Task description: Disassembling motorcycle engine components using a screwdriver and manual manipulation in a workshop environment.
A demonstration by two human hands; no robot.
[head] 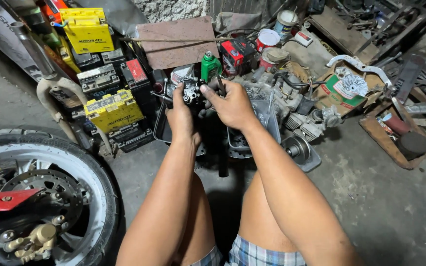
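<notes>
I hold a small greasy metal engine part, like a carburetor (192, 91), up in front of me with both hands. My left hand (179, 114) grips it from the left side. My right hand (230, 104) clasps its right side and also pinches a thin dark tool (221, 84) that sticks up between the fingers. A dark rod (223, 160) runs down below my hands between my bare knees. Most of the part is hidden by my fingers.
A motorcycle wheel with brake disc (35, 197) fills the lower left. Stacked yellow and black batteries (112, 106) stand at left. An engine block (292, 101), a green bottle (210, 65), paint cans (268, 38) and a cardboard box (343, 91) lie beyond on concrete floor.
</notes>
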